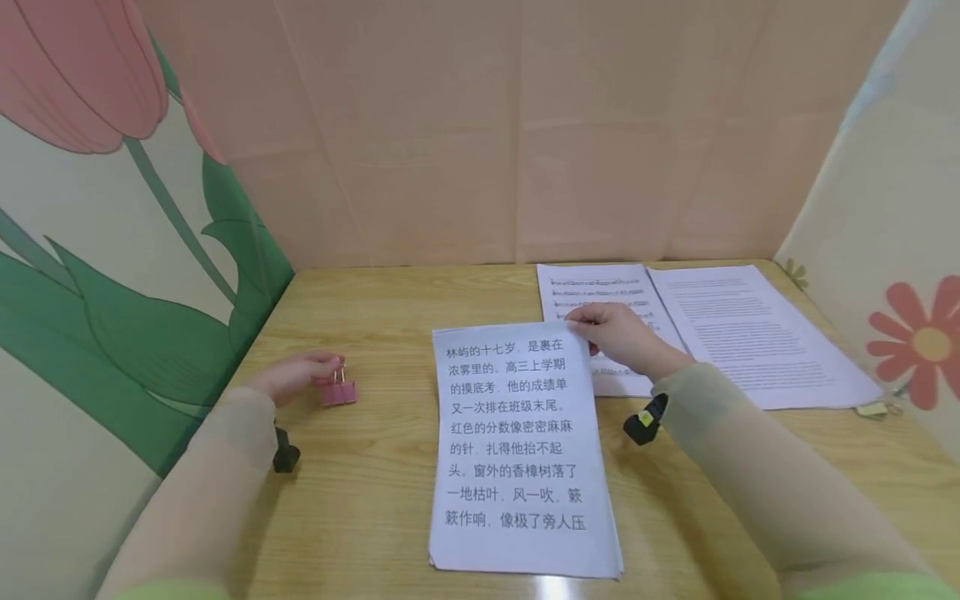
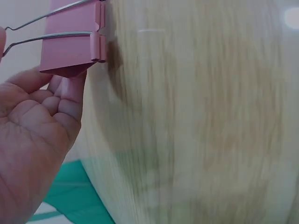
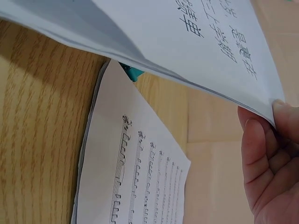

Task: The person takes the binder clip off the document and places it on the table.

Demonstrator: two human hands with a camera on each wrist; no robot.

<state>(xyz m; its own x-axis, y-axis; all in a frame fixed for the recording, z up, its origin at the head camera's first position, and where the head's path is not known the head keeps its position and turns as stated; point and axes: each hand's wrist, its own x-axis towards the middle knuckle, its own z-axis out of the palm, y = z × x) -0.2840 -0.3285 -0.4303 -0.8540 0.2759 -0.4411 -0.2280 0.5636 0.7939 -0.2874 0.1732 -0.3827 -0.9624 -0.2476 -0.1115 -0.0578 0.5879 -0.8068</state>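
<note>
On the left of the table, my left hand (image 1: 296, 375) holds a pink binder clip (image 1: 340, 392). In the left wrist view the clip (image 2: 70, 35) shows its wire handles, with a fingertip at their ends and curled fingers below its body. Thumb and fingers of my right hand (image 1: 618, 333) pinch the top right corner of a stack of printed sheets (image 1: 517, 450) with large Chinese text. Seen from the right wrist, the stack (image 3: 154, 28) is lifted at that corner, bowed, its layered edge showing, between thumb and fingers of the right hand (image 3: 271, 163).
Behind the right hand lies a stack of sheet music (image 1: 600, 292), and beside it a stack of small-print pages (image 1: 742, 333). A small clip (image 1: 873, 408) sits at the near right corner of those pages. Wall panels (image 1: 480, 133) enclose the wooden table (image 1: 375, 492) at the back and sides.
</note>
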